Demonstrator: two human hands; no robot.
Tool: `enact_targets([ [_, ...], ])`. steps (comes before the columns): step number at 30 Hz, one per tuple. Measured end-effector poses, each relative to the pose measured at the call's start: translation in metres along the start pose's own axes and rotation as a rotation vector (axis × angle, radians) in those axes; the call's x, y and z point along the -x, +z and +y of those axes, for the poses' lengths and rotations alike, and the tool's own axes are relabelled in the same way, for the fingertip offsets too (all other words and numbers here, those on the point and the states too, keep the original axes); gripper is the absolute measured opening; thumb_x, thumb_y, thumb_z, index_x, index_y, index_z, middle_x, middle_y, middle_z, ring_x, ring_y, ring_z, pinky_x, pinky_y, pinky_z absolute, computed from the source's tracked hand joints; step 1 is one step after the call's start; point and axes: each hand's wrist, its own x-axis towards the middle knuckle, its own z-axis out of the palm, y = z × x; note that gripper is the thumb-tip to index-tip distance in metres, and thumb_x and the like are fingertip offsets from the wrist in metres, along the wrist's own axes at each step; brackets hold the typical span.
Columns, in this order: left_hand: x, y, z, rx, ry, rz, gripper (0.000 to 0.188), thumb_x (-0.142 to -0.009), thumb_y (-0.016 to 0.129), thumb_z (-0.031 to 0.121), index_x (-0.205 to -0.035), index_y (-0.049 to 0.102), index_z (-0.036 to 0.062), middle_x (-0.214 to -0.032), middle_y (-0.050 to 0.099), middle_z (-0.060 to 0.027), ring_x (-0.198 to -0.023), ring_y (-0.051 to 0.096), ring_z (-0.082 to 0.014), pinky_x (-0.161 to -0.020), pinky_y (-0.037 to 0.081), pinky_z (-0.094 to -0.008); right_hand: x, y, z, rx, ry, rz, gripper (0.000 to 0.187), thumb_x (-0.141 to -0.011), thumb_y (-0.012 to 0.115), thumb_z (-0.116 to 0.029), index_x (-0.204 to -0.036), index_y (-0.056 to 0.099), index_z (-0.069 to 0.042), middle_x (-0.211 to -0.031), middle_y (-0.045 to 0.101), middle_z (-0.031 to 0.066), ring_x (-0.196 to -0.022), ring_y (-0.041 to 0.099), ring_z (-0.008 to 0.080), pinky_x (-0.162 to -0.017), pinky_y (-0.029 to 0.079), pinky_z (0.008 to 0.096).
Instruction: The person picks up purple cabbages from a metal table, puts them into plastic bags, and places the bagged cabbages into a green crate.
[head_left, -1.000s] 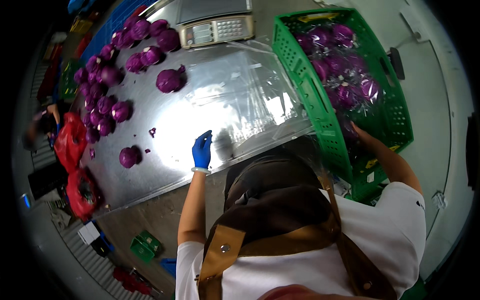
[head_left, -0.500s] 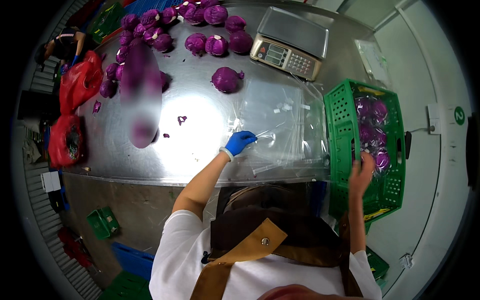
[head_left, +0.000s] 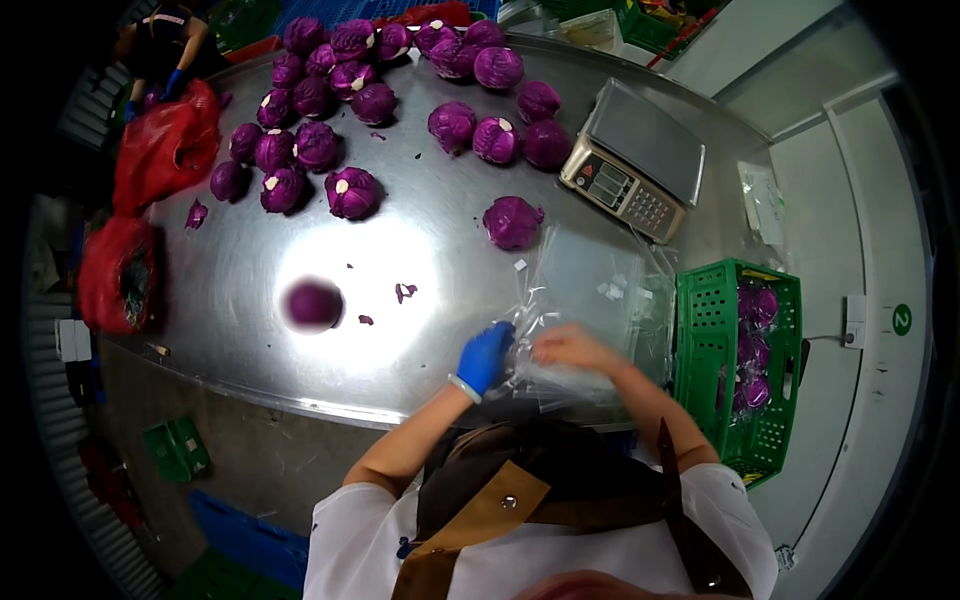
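My left hand (head_left: 485, 358), in a blue glove, is closed on the edge of a clear plastic bag (head_left: 522, 385) near the table's front edge. Close beside it is my right hand (head_left: 575, 350), bare and smeared by motion over the bags, so its fingers do not show clearly. Beyond both hands lies a flat stack of clear plastic bags (head_left: 585, 265) with small white labels (head_left: 613, 288) on top. A single red cabbage (head_left: 513, 222) sits just past the stack. Another red cabbage (head_left: 312, 305), blurred, is on the table to the left.
Several red cabbages (head_left: 315, 145) crowd the far left of the metal table (head_left: 240, 360). A weighing scale (head_left: 630, 170) stands at the far right. The green crate (head_left: 700, 340) at right holds wrapped cabbages. Red sacks (head_left: 120, 275) line the left, where another person works.
My right hand has moved left from the green crate to the plastic bags beside my left hand. The view has shifted, and my left hand stays at the bags.
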Motion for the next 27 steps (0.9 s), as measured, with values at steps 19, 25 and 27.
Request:
enact_targets([
  [19, -0.008, -0.001, -0.044, -0.109, 0.218, -0.404, 0.044, -0.080, 0.062, 0.011, -0.123, 0.058, 0.0082, -0.123, 0.058, -0.0154, -0.111, 0.056, -0.0351, -0.094, 0.047, -0.0432, -0.210, -0.250, -0.165, 1.791, -0.120, 0.907, 0.085, -0.051, 0.088, -0.020, -0.128, 0.052, -0.022, -0.136, 0.042, 0.0115, -0.126, 0.041, 0.0384, -0.091, 0.046, 0.0532],
  [25, -0.004, 0.009, -0.047, -0.112, 0.176, -0.297, 0.038, -0.078, 0.064, 0.012, -0.116, 0.064, 0.0075, -0.118, 0.062, -0.0141, -0.108, 0.057, -0.0337, -0.092, 0.048, -0.0432, -0.109, -0.168, -0.177, 0.780, -0.339, 1.083, 0.086, -0.059, 0.085, -0.015, -0.136, 0.045, -0.014, -0.137, 0.045, 0.0155, -0.125, 0.046, 0.0346, -0.104, 0.042, 0.0434],
  [27, -0.010, -0.023, -0.006, -0.105, 0.059, -0.360, 0.035, -0.080, 0.065, 0.017, -0.114, 0.065, 0.0081, -0.117, 0.064, -0.0138, -0.107, 0.058, -0.0330, -0.092, 0.047, -0.0443, -0.063, -0.130, -0.139, -0.063, -0.459, 0.770, 0.084, -0.070, 0.080, -0.024, -0.141, 0.038, -0.007, -0.137, 0.047, 0.0156, -0.125, 0.050, 0.0299, -0.107, 0.041, 0.0438],
])
